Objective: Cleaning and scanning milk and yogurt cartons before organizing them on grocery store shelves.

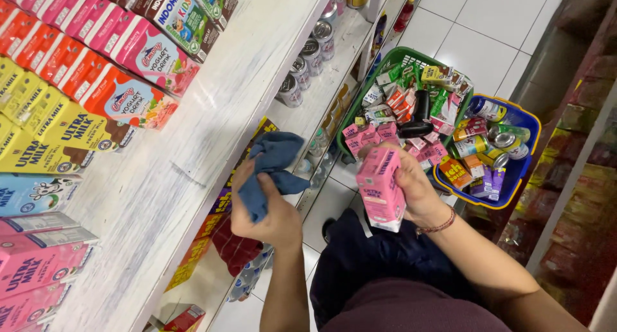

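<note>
My left hand (pixel 270 206) grips a crumpled blue cloth (pixel 273 165) just off the front edge of the white shelf (pixel 193 139). My right hand (pixel 414 187) holds a pink milk carton (pixel 380 187) upright beside the cloth, above the floor. Rows of pink, yellow, blue and brown drink cartons (pixel 77 81) stand along the back of the shelf to my left.
A green basket (pixel 411 57) full of small cartons and packets sits on the tiled floor ahead. Next to it stands a blue basket (pixel 524 158) with cans and small boxes. Drink cans (pixel 308 62) line a lower shelf. Another rack of goods runs along the right.
</note>
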